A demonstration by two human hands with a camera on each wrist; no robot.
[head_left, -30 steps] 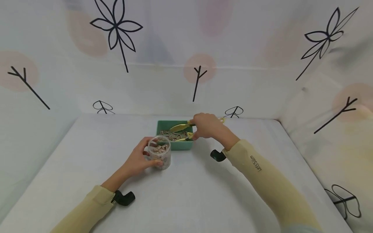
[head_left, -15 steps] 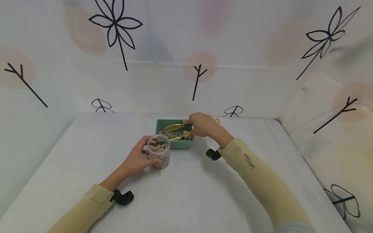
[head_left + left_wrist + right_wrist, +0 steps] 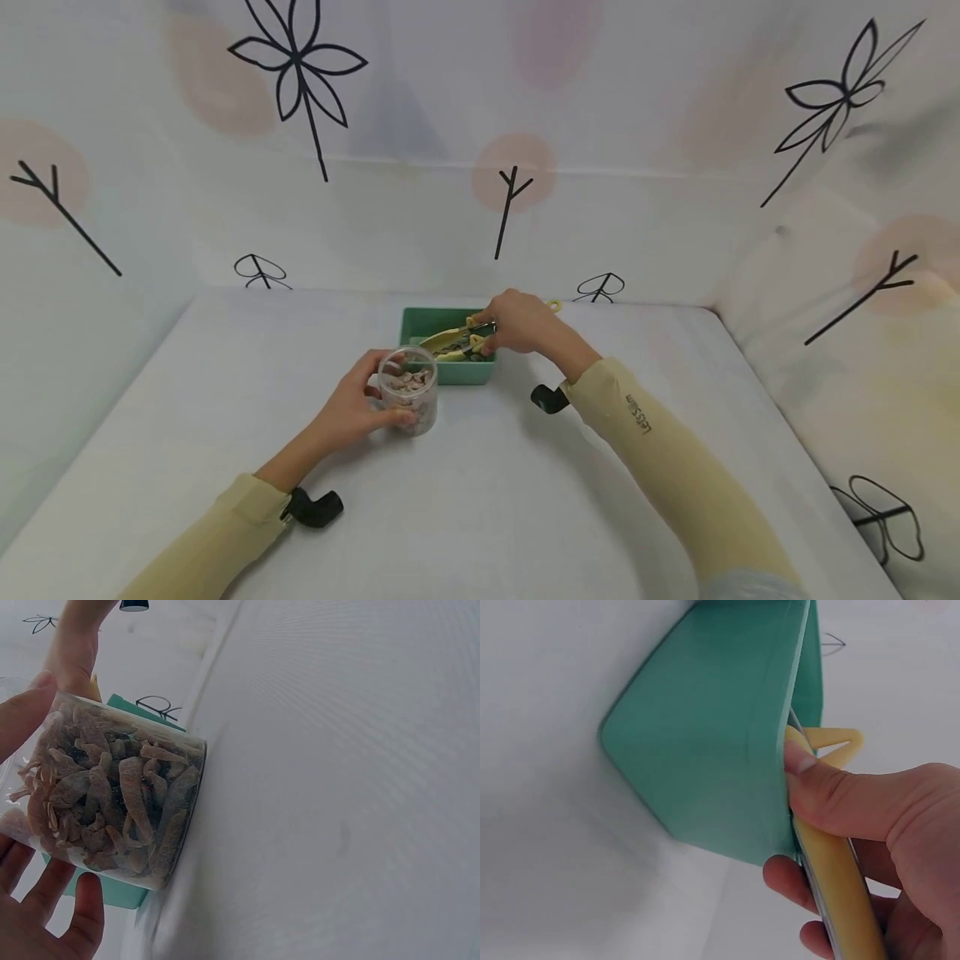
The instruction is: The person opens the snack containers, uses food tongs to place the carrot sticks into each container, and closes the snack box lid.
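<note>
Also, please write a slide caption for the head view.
Left hand holds a clear jar; right hand grips yellow tongs reaching into a green box.

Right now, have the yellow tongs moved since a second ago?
Yes: the yellow tongs have shifted left in the head view, judged against the green box.

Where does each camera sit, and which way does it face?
Head: on the head, looking forward and down at green bin, clear jar, yellow tongs; left hand, right hand, sleeves show.
Left wrist: on the wrist, facing the jar; left fingers show, right hand beyond.
Right wrist: on the wrist, facing bin wall and tongs; right hand shows.
Both wrist views share the bin.
</note>
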